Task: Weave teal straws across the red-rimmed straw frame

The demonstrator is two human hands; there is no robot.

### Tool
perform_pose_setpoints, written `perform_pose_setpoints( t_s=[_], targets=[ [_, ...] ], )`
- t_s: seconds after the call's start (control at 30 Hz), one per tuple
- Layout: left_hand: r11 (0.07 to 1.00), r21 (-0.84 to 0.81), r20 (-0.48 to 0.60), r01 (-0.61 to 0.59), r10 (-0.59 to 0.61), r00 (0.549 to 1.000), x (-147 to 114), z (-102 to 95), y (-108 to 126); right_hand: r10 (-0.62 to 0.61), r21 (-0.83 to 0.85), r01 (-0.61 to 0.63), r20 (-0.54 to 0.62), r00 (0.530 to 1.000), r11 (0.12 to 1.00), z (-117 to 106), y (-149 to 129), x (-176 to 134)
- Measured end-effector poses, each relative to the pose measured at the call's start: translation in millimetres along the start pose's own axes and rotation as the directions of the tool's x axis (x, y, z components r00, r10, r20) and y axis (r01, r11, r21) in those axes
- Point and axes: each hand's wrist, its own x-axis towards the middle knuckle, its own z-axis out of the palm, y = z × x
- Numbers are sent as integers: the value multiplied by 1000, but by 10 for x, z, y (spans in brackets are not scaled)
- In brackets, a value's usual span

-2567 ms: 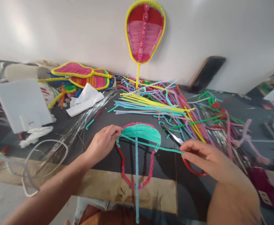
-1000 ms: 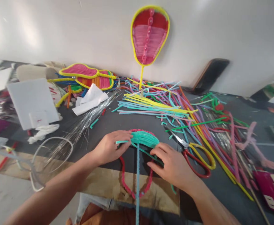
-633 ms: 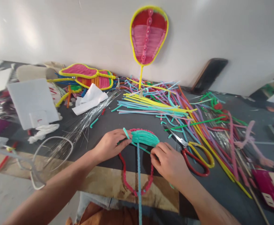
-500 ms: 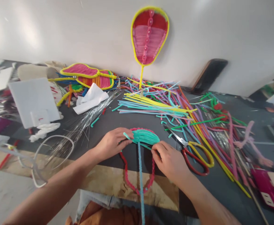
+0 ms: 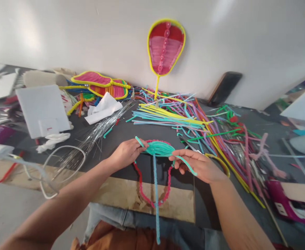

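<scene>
A looped frame of twisted red-pink pipe cleaner (image 5: pixel 141 185) is held over the table's front edge, with a light-blue twisted stem (image 5: pixel 155 189) running down its middle. Teal pipe cleaners (image 5: pixel 159 148) lie in side-by-side rows across its upper part. My left hand (image 5: pixel 127 152) pinches the left end of these rows, a short teal tip poking up above the fingers. At the right edge, my right hand (image 5: pixel 198 165) has its fingers on the teal pipe cleaner, whose loose end (image 5: pixel 188 164) sticks out across them toward the lower right.
Scissors with a yellow handle (image 5: pixel 224 166) lie partly hidden behind my right hand. Cut pipe cleaners (image 5: pixel 173 116) and thin wires (image 5: pixel 97 126) spread over the dark table. A finished pink-and-red petal shape (image 5: pixel 165 48) stands against the white wall beside a phone (image 5: pixel 225 88).
My right hand has shifted right and opened its fingers somewhat; a loose teal end now shows across them. My left hand keeps its pinch. The view has turned slightly.
</scene>
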Motion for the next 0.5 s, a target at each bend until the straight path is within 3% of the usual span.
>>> perform_pose_setpoints(
  t_s=[0.1,0.17,0.23,0.3,0.4,0.5],
  targets=[
    [1000,9,-12,7,-6,1000,2,-3,15,-62,-87,60,-25,998,994,92,33,38],
    [1000,28,-29,-14,15,999,7,-2,25,-136,-294,91,-137,981,951,173,57,69],
    [997,45,-35,-63,64,997,15,-2,30,-271,-546,113,-217,938,830,239,82,99],
    [990,50,-20,-129,130,991,24,-5,29,-433,-732,169,-187,882,661,275,103,127],
    [977,25,12,-210,210,978,33,-17,22,-588,-854,269,-52,807,445,278,117,165],
    [971,28,25,-238,238,971,32,-28,20,-620,-905,276,18,784,323,257,117,195]
  ],
)
